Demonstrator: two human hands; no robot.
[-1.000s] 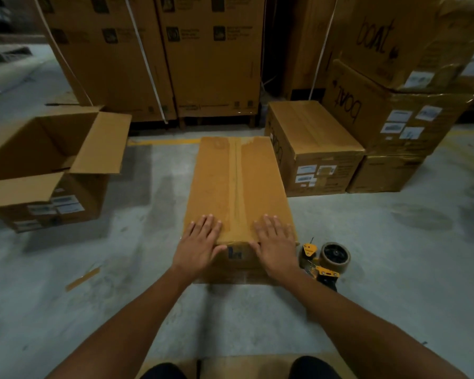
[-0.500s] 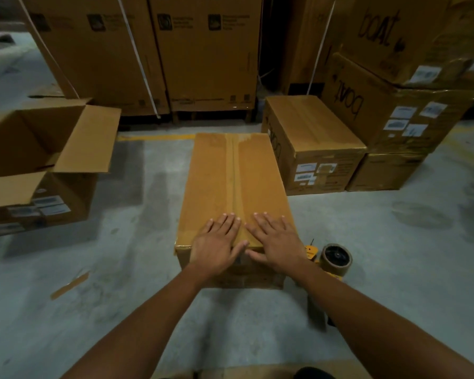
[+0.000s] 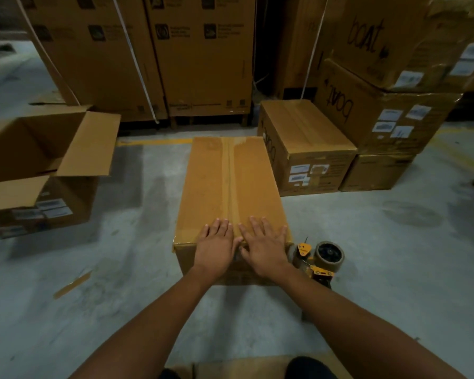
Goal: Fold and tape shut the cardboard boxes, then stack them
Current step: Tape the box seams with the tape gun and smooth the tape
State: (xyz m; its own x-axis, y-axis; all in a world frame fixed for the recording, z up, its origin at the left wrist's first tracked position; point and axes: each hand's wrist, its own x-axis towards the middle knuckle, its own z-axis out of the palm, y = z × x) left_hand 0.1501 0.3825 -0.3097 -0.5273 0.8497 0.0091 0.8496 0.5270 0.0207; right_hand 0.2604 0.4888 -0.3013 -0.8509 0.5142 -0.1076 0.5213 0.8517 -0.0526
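A long closed cardboard box (image 3: pixel 216 181) lies on the concrete floor in front of me, with a strip of brown tape (image 3: pixel 230 173) running down its top seam. My left hand (image 3: pixel 216 246) and my right hand (image 3: pixel 266 248) press flat on the near end of the top, side by side over the tape, fingers straight. A yellow tape dispenser (image 3: pixel 319 258) with a brown roll stands on the floor just right of the box's near corner. An open box (image 3: pixel 39 165) with raised flaps sits at the left.
A taped box (image 3: pixel 304 149) stands right of the long box, with larger "boat" cartons (image 3: pixel 381 113) stacked behind it. Tall strapped cartons (image 3: pixel 148 56) line the back. A scrap of tape (image 3: pixel 71 284) lies on the floor at the left.
Both hands slid inward along the box's near end, from apart on either side of the seam to side by side over the tape. The view moved slightly closer.
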